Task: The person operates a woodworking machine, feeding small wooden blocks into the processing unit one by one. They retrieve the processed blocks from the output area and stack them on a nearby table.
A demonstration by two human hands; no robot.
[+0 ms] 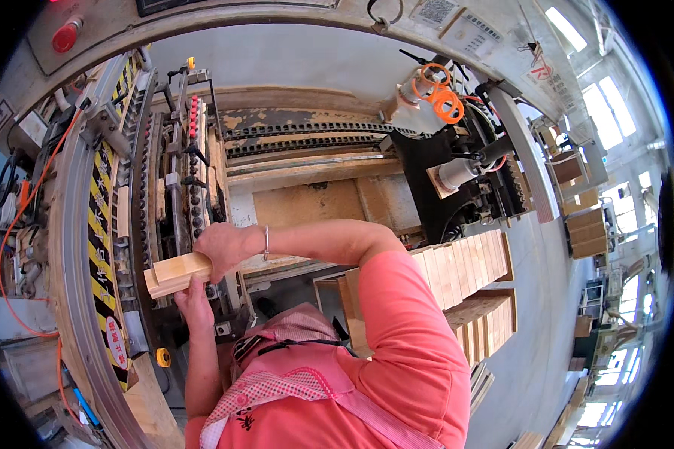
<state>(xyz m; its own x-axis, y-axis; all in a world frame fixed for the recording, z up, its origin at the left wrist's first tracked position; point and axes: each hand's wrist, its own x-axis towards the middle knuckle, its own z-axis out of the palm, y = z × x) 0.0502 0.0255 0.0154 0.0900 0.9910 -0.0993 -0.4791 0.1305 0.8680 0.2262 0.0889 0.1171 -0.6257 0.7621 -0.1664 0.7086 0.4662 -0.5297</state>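
Note:
Both my hands hold a short, pale wooden block (174, 274) over the left part of the machine; a line along its side suggests stacked pieces, but I cannot tell. My right hand (228, 245), with a bracelet at the wrist, reaches across from the right and wraps round the block's right end. From below, my left hand (195, 301) grips its underside, fingers partly hidden. Just beyond the hands runs a clamp row (196, 161) with black and red knobs. Beside it lies a roller or chain track (144, 179).
Stacked wooden boards (460, 271) stand at my right. Pneumatic cylinders (457, 173) and a coiled orange hose (448, 106) sit at the far right of the machine. Chain rails (307, 133) cross its middle. A yellow-black striped strip (99, 224) edges the left side; a red button (65, 37) is at far left.

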